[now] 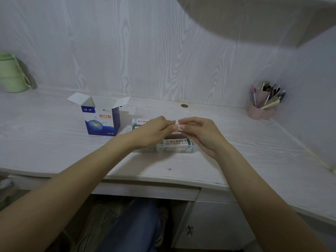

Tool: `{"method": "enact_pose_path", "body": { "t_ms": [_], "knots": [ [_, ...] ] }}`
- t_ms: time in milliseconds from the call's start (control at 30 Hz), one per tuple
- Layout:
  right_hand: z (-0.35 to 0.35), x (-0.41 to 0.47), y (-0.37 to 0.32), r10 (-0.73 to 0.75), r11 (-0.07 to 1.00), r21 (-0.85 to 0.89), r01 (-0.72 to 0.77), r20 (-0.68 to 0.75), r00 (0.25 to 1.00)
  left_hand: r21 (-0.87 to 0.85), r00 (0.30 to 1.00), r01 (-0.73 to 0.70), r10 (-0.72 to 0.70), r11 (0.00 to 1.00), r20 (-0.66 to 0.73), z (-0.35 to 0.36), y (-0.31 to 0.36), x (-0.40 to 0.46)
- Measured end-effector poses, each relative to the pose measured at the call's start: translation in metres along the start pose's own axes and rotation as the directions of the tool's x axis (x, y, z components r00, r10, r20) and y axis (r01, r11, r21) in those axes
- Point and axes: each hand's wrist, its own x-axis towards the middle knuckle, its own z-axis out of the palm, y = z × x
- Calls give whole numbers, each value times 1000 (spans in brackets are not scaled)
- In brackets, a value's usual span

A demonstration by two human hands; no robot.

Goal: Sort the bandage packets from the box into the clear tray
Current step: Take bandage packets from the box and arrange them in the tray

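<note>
bandage packets: small pinkish-white bundle point(176, 126) held in the air between both hands, directly over the clear tray – not resting on anything.
left hand: left hand point(154, 132) comes in from the box side, thumb and fingers pinched on the left end of the bundle.
right hand: right hand point(201, 133) mirrors it, fingertips point(182, 126) closed on the right end; palm curls toward the camera.
grip vs packets: the bundle sits right at the meeting point of the two sets of fingertips, so only a short stretch shows between them. How many packets are in it – cannot tell, too small.
why two hands: likely squaring up or separating the bundle before it goes down; a thin flat stack is easier to control from both ends.
clear tray: clear tray point(195, 151) lies under the hands near the desk's front edge, already holding white packets with green print point(175, 142); its middle is hidden by the hands.
why over tray: holding there keeps the drop short and inside the walls.
box: blue and white bandage box point(101, 120) stands upright just left of the tray, top flaps open – within easy reach of the left hand.
desk: white wood-grain desk point(54, 135) carries it all.
outer items: green cup point(12, 75) far left, pink pen holder point(261, 106) far right, both well apart from the work.
</note>
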Motion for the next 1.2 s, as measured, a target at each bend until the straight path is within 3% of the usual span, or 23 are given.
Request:
{"method": "enact_pose_path", "body": {
  "t_ms": [133, 200, 300, 500, 600, 767, 1000, 1200],
  "knots": [
    [-4, 1, -2, -52, 988, -150, 41, -71, 996, 55, 992, -10, 17, 998, -128, 3, -3, 4],
    [-6, 3, -1, -99, 950, -306, 58, -121, 988, 61, 981, 22, -10, 998, -194, 7, -8, 8],
    [-8, 6, 4, -165, 840, -540, 53, -160, 973, 94, 984, 62, -45, 994, -174, 13, -13, 12],
    [-8, 7, 16, -213, 605, -794, 63, -84, 973, 215, 995, 30, -10, 976, -97, 20, -13, 17],
    [-8, 9, 18, -227, 540, -840, 58, -78, 971, 231, 996, 22, -1, 973, -90, 20, -12, 21],
    [-9, 10, 18, -221, 522, -850, 64, -62, 973, 287, 998, 28, -13, 958, -53, 18, -11, 25],
    [-7, 10, 21, -175, 382, -922, 68, 0, 985, 590, 998, 39, 2, 807, -69, 19, -14, 21],
    [-3, 10, 21, -166, 349, -936, 53, -6, 986, 586, 995, 99, -88, 804, -47, 19, -17, 23]
  ]
}}
